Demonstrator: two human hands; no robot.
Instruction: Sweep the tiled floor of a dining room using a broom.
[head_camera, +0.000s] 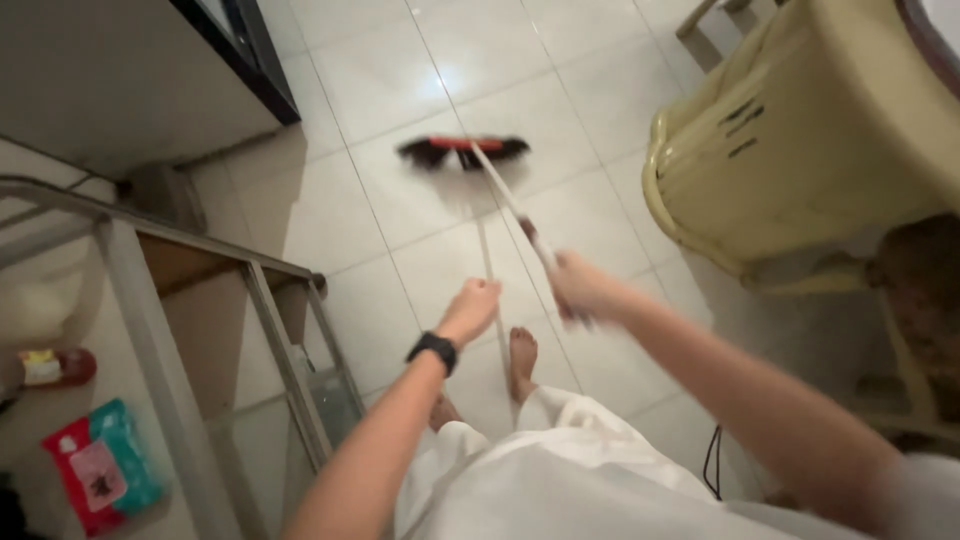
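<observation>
On broom handle (505, 195): right hand (580, 288) (clenched)

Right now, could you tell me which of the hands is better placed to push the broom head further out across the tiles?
Probably the right hand: it grips the broom handle nearer the broom head, while the left hand sits closer to the body.

Right hand (580, 287) is gripping the broom handle (510, 205); broom head (463, 151), red and black, is sitting on the white tile floor (400, 80) at 12 o'clock. Left hand (470, 308), black wristband (432, 350), is closing on the handle too. Beige plastic bin (790, 140) is leaning at 2 o'clock, metal rack (180, 300) at 9.
</observation>
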